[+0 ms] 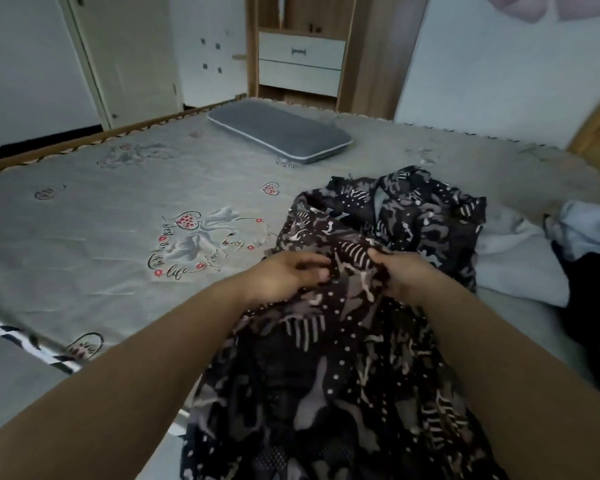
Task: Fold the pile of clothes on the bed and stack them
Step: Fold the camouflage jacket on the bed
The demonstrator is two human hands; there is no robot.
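both hands grip the dark patterned garment [347,341], which lies on the bed [118,209] beside the pile of clothes [541,258]. left hand [284,275] fingers curl onto the fabric; right hand [400,273] fingers pinch a raised fold.

Grey pillow [280,132] near bed's far edge; wooden drawer unit [300,64] behind.
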